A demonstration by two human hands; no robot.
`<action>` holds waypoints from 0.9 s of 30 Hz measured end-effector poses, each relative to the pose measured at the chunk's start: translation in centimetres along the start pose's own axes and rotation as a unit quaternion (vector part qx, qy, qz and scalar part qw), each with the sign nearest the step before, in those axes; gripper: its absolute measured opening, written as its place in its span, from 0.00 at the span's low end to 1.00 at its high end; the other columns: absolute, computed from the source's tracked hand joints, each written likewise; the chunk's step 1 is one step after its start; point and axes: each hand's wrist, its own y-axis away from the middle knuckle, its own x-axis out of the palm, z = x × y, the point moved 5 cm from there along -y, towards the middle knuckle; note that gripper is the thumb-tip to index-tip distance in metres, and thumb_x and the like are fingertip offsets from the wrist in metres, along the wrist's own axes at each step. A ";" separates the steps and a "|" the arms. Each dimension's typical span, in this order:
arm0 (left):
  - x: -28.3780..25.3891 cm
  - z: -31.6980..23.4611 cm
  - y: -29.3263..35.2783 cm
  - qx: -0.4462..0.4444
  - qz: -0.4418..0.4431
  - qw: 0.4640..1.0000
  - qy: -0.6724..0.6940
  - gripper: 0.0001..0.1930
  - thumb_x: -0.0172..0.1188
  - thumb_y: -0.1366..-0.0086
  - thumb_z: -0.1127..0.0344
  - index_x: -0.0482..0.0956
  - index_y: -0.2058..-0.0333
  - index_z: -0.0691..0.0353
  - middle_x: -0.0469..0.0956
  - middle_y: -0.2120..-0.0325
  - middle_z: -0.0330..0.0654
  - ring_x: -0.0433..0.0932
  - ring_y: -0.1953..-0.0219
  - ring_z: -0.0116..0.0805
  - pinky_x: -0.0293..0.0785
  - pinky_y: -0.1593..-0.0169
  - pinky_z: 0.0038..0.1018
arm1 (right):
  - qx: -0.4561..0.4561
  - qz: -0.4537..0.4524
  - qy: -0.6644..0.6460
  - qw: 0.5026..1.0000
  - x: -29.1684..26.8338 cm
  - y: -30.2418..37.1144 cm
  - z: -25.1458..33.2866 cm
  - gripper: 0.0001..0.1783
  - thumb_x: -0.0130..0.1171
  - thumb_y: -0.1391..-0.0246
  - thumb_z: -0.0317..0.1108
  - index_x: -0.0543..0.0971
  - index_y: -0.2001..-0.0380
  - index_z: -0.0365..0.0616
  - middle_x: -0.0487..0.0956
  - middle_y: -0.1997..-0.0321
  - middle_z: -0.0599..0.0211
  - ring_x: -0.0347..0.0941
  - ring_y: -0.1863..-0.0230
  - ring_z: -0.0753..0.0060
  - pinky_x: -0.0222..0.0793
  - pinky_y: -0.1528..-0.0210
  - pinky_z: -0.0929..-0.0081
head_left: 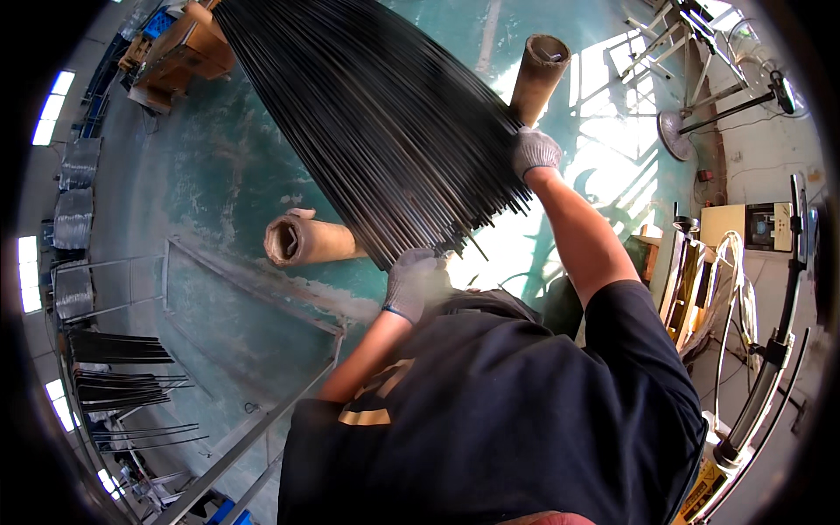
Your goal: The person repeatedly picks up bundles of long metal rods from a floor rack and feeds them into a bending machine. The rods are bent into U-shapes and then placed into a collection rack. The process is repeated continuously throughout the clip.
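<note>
A wide layer of long, thin black rods [385, 114] spreads from the far left toward me, its near ends uneven. My right hand [535, 152], in a grey knitted glove, is closed at the right edge of the rods near their ends. My left hand [409, 282], gloved the same way, is against the near left ends; its fingers are blurred and partly hidden. Under the rods, a brown cardboard tube [315, 241] sticks out on the left. Another brown tube [539, 74] shows past the right edge, close to my right hand.
A metal rail frame [236, 446] runs along the lower left. More black rods [122, 347] rest on a rack at the far left. A brown wooden box [184, 57] stands at the back left. On the right are a round-based stand [674, 136] and a beige machine box [723, 229].
</note>
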 end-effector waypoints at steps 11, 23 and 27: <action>-0.6 -2.4 -2.5 0.014 0.045 0.999 -0.013 0.11 0.53 0.33 0.72 0.73 0.52 0.64 0.81 0.63 0.48 0.82 0.65 0.40 0.80 0.58 0.35 | -0.032 0.223 -0.262 0.938 -1.9 2.0 2.7 0.21 0.74 0.55 0.47 0.87 0.67 0.40 0.84 0.71 0.62 0.79 0.70 0.66 0.75 0.60 0.66; -0.4 -3.9 -4.7 -0.002 0.066 0.998 -0.017 0.11 0.54 0.33 0.72 0.73 0.53 0.65 0.81 0.64 0.48 0.83 0.65 0.39 0.82 0.59 0.33 | 0.043 0.290 -0.384 0.875 -2.2 5.1 4.9 0.20 0.63 0.36 0.47 0.77 0.74 0.41 0.74 0.83 0.70 0.68 0.84 0.77 0.66 0.78 0.73; 1.5 -4.7 -7.8 0.032 0.111 0.993 -0.026 0.09 0.55 0.31 0.69 0.74 0.54 0.63 0.81 0.63 0.46 0.82 0.65 0.38 0.82 0.58 0.35 | 0.011 0.298 -0.395 0.869 -3.2 10.7 3.4 0.21 0.57 0.32 0.47 0.76 0.71 0.40 0.72 0.83 0.70 0.67 0.86 0.76 0.64 0.83 0.72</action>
